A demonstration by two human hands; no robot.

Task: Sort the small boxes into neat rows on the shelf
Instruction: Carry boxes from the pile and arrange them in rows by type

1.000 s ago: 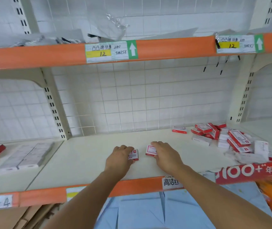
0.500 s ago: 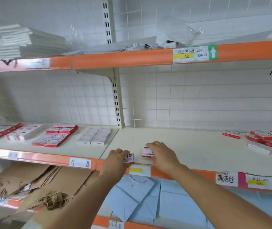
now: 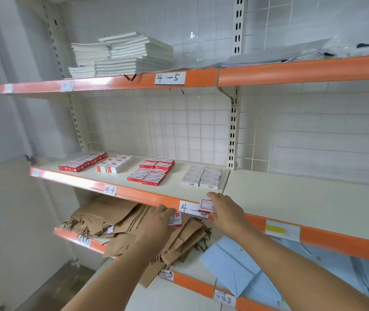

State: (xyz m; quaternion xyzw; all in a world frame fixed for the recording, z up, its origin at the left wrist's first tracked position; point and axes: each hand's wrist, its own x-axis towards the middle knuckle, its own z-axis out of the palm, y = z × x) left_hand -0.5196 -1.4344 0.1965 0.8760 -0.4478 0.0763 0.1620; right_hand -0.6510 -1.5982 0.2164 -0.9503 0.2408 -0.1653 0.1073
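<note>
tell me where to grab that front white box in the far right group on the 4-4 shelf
Take the front white box by its two short side faces, coming from above and the front. It lies flat, packed against boxes behind and beside it, so only the top and front are free; slide it forward first.

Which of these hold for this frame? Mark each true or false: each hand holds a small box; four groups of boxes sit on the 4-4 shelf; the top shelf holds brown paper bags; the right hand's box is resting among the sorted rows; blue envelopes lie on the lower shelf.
1. Each hand holds a small box. True: the left hand grips a small box, and the right hand grips another small box.
2. Four groups of boxes sit on the 4-4 shelf. True.
3. The top shelf holds brown paper bags. False: it holds white booklets; the brown paper bags lie lower.
4. The right hand's box rests among the sorted rows. False: it is held at the shelf's front edge.
5. Blue envelopes lie on the lower shelf. True.
</note>
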